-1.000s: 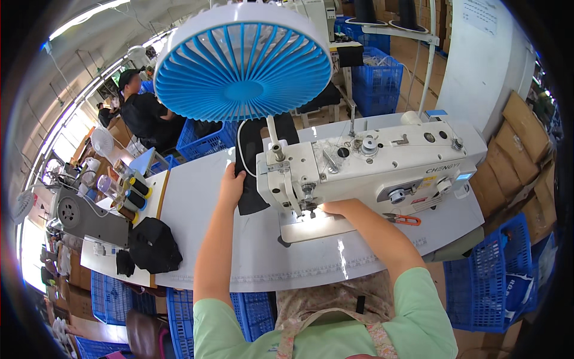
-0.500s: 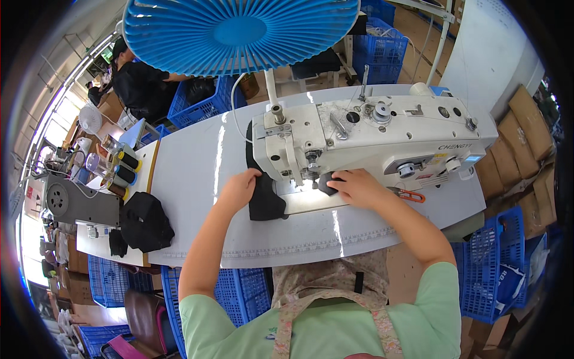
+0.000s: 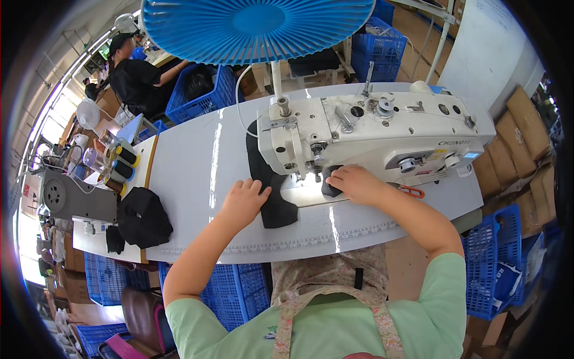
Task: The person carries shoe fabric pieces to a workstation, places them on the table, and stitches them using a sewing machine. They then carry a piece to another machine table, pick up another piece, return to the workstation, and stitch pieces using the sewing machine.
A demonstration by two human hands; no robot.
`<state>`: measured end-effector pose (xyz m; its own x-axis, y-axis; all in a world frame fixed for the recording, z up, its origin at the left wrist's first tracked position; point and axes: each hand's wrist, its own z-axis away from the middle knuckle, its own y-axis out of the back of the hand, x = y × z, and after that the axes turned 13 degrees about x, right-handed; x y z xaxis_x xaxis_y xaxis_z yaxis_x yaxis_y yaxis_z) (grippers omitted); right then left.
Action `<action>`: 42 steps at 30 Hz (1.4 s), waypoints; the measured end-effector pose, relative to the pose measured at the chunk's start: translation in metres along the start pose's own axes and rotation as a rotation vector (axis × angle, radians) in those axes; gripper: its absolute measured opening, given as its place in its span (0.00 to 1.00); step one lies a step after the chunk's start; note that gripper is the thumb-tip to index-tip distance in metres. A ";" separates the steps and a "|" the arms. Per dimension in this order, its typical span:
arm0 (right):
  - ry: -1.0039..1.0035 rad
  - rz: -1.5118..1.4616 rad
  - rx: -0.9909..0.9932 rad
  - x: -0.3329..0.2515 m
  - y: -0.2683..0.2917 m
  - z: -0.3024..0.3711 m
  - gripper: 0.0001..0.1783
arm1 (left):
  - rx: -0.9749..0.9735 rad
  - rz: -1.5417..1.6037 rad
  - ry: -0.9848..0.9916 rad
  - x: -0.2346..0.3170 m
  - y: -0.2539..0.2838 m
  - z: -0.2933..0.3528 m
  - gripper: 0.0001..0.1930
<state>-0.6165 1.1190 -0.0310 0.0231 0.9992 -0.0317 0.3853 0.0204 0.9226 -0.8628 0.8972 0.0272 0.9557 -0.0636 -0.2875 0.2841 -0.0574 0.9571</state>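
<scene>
A long black fabric piece point(image 3: 278, 209) lies on the sewing table, left of the needle area of a white sewing machine point(image 3: 359, 140). My left hand point(image 3: 244, 202) grips its left edge, the fingers curled and the thumb toward the needle. At the other side of the needle, my right hand point(image 3: 355, 184) pinches a small black fabric part point(image 3: 330, 183), close to the lit machine bed. Whether the two black parts join under the machine head is hidden. Orange-handled thread snips point(image 3: 411, 191) lie beside my right wrist.
A blue fan point(image 3: 258, 24) overhangs the table's far side. Thread cones point(image 3: 124, 164) and a black cloth bundle point(image 3: 143, 218) are at the left. Blue baskets point(image 3: 493, 263) stand at the right, and others are below and behind. A person in black point(image 3: 134, 84) works at the far left.
My left hand has shifted slightly right and nearer, and the long black fabric's near end has moved the same way. My right hand stays by the needle. The far person's head has come into view.
</scene>
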 end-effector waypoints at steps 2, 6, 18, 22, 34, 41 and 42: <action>0.017 -0.037 0.002 0.007 -0.006 0.004 0.23 | 0.229 0.079 -0.192 -0.005 -0.012 0.000 0.24; 0.070 -0.273 0.164 0.006 -0.004 0.002 0.15 | 0.464 0.226 -0.466 -0.003 -0.032 -0.001 0.21; 0.171 0.220 0.130 -0.029 -0.027 -0.017 0.09 | 0.393 -0.044 -0.215 0.044 -0.042 -0.032 0.17; 0.052 0.220 0.146 -0.049 -0.026 -0.017 0.08 | 0.446 0.005 -0.243 0.047 -0.043 -0.030 0.12; 0.194 -0.208 0.165 -0.023 -0.025 -0.019 0.20 | 0.381 0.257 -0.141 0.037 -0.052 -0.018 0.16; 0.076 0.155 0.208 -0.054 -0.025 -0.015 0.20 | 0.397 0.149 -0.155 0.048 -0.054 -0.019 0.18; 0.051 0.156 0.217 -0.055 -0.026 -0.014 0.19 | 0.403 0.150 -0.161 0.048 -0.055 -0.019 0.18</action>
<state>-0.6409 1.0640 -0.0474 0.0537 0.9902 0.1285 0.5694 -0.1361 0.8107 -0.8307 0.9165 -0.0382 0.9507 -0.2532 -0.1792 0.0599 -0.4171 0.9069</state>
